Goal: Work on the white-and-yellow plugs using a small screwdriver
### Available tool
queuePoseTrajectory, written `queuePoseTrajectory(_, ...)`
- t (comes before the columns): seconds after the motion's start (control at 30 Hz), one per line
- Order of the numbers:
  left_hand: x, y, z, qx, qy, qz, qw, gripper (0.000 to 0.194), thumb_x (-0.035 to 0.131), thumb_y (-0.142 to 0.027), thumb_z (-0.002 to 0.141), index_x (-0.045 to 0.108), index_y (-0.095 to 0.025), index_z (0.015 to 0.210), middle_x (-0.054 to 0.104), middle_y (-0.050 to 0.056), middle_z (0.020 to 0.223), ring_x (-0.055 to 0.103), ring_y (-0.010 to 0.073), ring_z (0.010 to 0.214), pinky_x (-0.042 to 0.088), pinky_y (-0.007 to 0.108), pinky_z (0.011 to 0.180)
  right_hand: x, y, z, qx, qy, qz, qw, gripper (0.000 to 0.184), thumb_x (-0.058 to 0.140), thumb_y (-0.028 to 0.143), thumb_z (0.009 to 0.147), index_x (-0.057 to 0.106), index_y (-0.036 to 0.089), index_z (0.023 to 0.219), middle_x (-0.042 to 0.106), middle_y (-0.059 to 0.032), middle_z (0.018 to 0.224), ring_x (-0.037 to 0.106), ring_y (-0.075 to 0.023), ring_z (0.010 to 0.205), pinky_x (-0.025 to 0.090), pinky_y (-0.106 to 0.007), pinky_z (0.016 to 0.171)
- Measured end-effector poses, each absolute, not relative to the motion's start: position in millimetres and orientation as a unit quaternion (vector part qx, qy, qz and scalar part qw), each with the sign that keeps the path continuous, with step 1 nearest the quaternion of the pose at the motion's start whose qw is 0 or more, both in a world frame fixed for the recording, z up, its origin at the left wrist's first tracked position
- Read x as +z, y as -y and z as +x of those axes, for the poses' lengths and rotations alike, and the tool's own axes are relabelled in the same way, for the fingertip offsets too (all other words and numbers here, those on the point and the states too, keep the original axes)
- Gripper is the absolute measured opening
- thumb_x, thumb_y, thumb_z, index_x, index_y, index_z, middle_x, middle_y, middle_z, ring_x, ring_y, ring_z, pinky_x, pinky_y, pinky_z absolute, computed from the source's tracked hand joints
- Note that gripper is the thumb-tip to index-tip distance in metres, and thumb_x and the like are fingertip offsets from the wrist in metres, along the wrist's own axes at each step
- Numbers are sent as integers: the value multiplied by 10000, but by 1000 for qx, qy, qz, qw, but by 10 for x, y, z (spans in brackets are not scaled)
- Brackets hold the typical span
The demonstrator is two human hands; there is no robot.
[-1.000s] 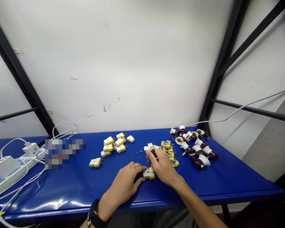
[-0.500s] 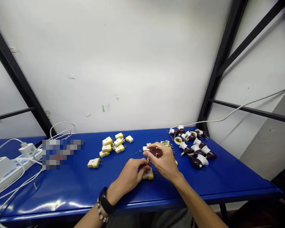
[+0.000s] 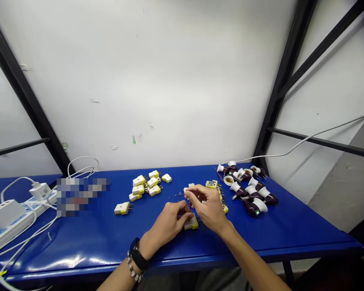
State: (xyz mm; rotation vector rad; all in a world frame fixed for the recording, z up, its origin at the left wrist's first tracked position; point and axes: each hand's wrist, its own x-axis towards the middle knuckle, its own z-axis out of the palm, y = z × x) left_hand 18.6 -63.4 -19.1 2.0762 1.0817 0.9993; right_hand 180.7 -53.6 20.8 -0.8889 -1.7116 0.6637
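A white and yellow two-pin plug (image 3: 192, 223) lies flat near the table's front edge, its pins facing right. Over its left end, my left hand (image 3: 170, 222) has thumb and forefinger pinched together; whatever is between them is too small to make out. My right hand (image 3: 208, 204) is curled just above and to the right of the plug, closed around a dark red screwdriver (image 3: 190, 205), most of which the fingers hide. Behind the right hand lie several opened yellow plug halves (image 3: 211, 184), partly covered. Tiny screws (image 3: 180, 193) are scattered beyond my fingertips.
Several closed plugs (image 3: 138, 189) are heaped left of centre, with a single plug (image 3: 121, 208) nearer. Lamp holders (image 3: 251, 188) in white and dark brown crowd the right side. White power strips (image 3: 21, 214) and cables fill the left. A white wall (image 3: 170, 81) rises behind.
The screwdriver, upright with its tip in the plug a second ago, has lifted off and tilted into my right hand. My left hand moved from the plug's side to a pinch above it.
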Motion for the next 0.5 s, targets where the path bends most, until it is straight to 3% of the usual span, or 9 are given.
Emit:
queuePoseTrajectory(0.1, -178, 654, 189, 381, -399, 773, 313, 160, 571, -228, 928, 639, -163, 799, 718, 20, 754, 622, 141, 653, 462, 214, 612, 225, 556, 1785, 292, 731, -344, 512, 246, 555, 333, 974, 757, 195, 945, 767, -55, 842, 613, -134, 576, 494, -241, 549)
queuePoseTrajectory(0.27, -152, 686, 189, 378, -387, 784, 305, 215, 508, -211, 958, 709, -160, 902, 743, 39, 834, 650, 151, 707, 489, 232, 663, 316, 575, 1836, 439, 713, -291, 464, 309, 490, 385, 997, 731, 194, 1018, 766, -62, 941, 551, -106, 521, 478, -241, 516)
queuePoseTrajectory(0.4, -165, 669, 214, 389, -414, 775, 277, 201, 589, -254, 923, 675, -156, 771, 702, 15, 699, 599, 137, 616, 458, 224, 602, 231, 541, 1805, 374, 683, -346, 523, 248, 653, 408, 906, 732, 177, 952, 724, -47, 812, 588, -139, 585, 488, -251, 547)
queuePoseTrajectory(0.5, -147, 680, 232, 400, -414, 764, 293, 159, 614, -254, 906, 687, -153, 807, 733, 33, 759, 651, 157, 663, 493, 229, 629, 146, 526, 1771, 325, 684, -357, 546, 257, 584, 395, 959, 723, 179, 957, 701, -43, 779, 636, -167, 670, 516, -271, 632)
